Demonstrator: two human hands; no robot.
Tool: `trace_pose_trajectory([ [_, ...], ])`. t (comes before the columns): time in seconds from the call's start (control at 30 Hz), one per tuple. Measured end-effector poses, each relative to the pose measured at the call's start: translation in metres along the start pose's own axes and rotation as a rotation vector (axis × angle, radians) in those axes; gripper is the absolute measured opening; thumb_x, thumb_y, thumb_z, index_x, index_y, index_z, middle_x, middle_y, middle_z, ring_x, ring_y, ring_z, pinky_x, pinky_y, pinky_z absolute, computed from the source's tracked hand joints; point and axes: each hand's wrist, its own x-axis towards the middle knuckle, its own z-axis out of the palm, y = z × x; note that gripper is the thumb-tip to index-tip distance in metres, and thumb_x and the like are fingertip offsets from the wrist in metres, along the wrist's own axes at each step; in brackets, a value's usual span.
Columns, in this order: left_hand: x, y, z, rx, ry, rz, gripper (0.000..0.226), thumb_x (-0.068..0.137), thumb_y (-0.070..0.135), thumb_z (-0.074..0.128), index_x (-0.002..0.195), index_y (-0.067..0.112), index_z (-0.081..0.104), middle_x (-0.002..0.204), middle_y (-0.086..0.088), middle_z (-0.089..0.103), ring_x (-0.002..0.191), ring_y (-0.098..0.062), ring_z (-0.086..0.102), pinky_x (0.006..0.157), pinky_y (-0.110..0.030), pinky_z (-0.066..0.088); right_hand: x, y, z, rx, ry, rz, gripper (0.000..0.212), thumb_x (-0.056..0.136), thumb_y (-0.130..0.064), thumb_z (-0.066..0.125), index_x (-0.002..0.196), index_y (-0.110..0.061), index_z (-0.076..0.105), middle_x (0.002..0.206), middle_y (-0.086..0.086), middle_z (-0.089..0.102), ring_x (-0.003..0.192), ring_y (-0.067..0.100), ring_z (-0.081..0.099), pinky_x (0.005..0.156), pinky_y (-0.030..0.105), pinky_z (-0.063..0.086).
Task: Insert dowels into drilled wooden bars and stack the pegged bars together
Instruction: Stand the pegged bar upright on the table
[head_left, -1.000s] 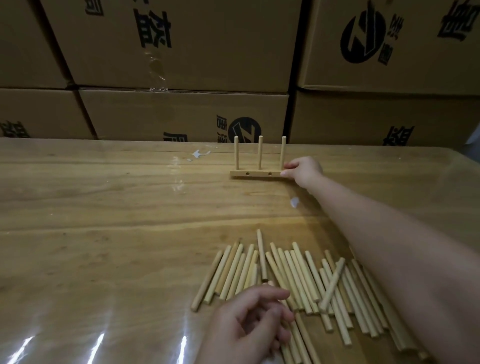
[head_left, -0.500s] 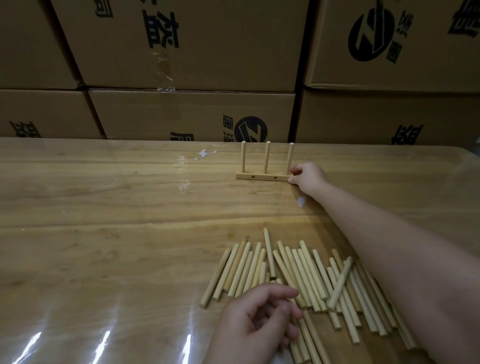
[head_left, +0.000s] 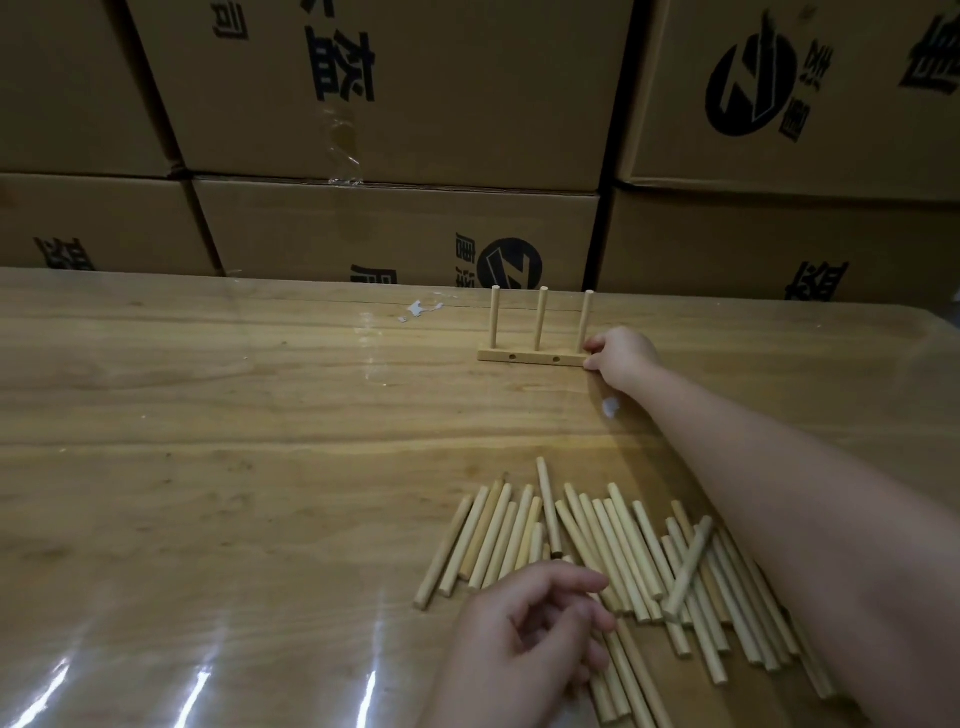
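My right hand (head_left: 621, 358) is stretched out to the upper right of centre, where the wooden bar (head_left: 530, 357) lies flat on the tabletop (head_left: 208, 441), close to its far edge. My fingers (head_left: 592, 364) are curled in and pinch the bar's right end, thumb on top and a fingertip against the front face. Three pegs stand upright in the bar: the left dowel (head_left: 495, 322), the middle dowel (head_left: 541, 325), and the right dowel (head_left: 586, 319), which rises just beside my thumb. Two small drilled holes show in the bar's front face, between the pegs.

My left hand (head_left: 524, 639) sits at the bottom centre of the frame, its fingers loosely curled and lying on the near end of the loose dowels (head_left: 597, 545). I cannot tell whether they hold one of the sticks or only rest on them. That pile spreads across the lower right, most sticks lying side by side and pointing away from me, a few crossed over the others, and my right forearm passes above its right part.

A white scrap (head_left: 421, 309) lies left of the bar and another pale scrap (head_left: 610, 408) just below my right wrist. Light glares off the glossy surface at lower left. Stacked cardboard boxes (head_left: 395, 93) with black print fill the top of the frame.
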Motion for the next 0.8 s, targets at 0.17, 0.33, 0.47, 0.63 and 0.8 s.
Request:
trace_pose_trajectory([
  [0.17, 0.000, -0.005, -0.001, 0.036, -0.018, 0.020, 0.022, 0.089, -0.006, 0.056, 0.092, 0.009, 0.070, 0.080, -0.007, 0.073, 0.067, -0.015, 0.067, 0.064, -0.026, 0.054, 0.007, 0.001, 0.000, 0.003, 0.009, -0.025, 0.036, 0.090, -0.016, 0.058, 0.126, -0.017, 0.057, 0.123, 0.005, 0.060, 0.111, 0.023, 0.054, 0.086, 0.031, 0.043],
  [0.33, 0.000, -0.006, 0.001, 0.028, -0.019, 0.048, 0.025, 0.089, -0.009, 0.055, 0.088, 0.011, 0.070, 0.075, -0.005, 0.072, 0.062, -0.012, 0.065, 0.059, -0.022, 0.051, 0.006, 0.003, -0.003, 0.025, -0.007, -0.032, 0.043, 0.089, -0.017, 0.060, 0.132, -0.014, 0.051, 0.129, 0.008, 0.055, 0.115, 0.024, 0.052, 0.091, 0.033, 0.044],
  [0.47, 0.000, -0.004, 0.003, -0.017, -0.002, 0.032, 0.026, 0.089, -0.010, 0.054, 0.087, 0.010, 0.070, 0.072, -0.005, 0.072, 0.060, -0.012, 0.064, 0.056, -0.020, 0.049, -0.007, 0.009, -0.010, 0.168, -0.013, 0.007, 0.053, 0.088, -0.017, 0.062, 0.137, -0.017, 0.042, 0.130, 0.009, 0.050, 0.108, 0.026, 0.056, 0.092, 0.038, 0.048],
  [0.63, -0.003, -0.001, 0.003, -0.028, -0.002, 0.023, 0.021, 0.089, -0.011, 0.053, 0.090, 0.005, 0.068, 0.072, -0.005, 0.071, 0.060, -0.012, 0.063, 0.055, -0.020, 0.049, -0.062, 0.001, -0.030, 0.601, -0.040, 0.045, 0.033, 0.090, -0.012, 0.059, 0.122, -0.013, 0.055, 0.105, 0.005, 0.061, 0.088, 0.017, 0.061, 0.082, 0.032, 0.053],
  [0.8, -0.005, 0.002, 0.003, -0.032, 0.010, 0.006, 0.022, 0.091, -0.009, 0.051, 0.092, 0.005, 0.068, 0.073, -0.004, 0.071, 0.060, -0.011, 0.063, 0.055, -0.018, 0.049, -0.171, -0.002, -0.049, 0.816, -0.211, -0.065, 0.018, 0.089, -0.018, 0.058, 0.106, -0.022, 0.063, 0.095, -0.002, 0.067, 0.084, 0.010, 0.065, 0.063, 0.018, 0.052],
])
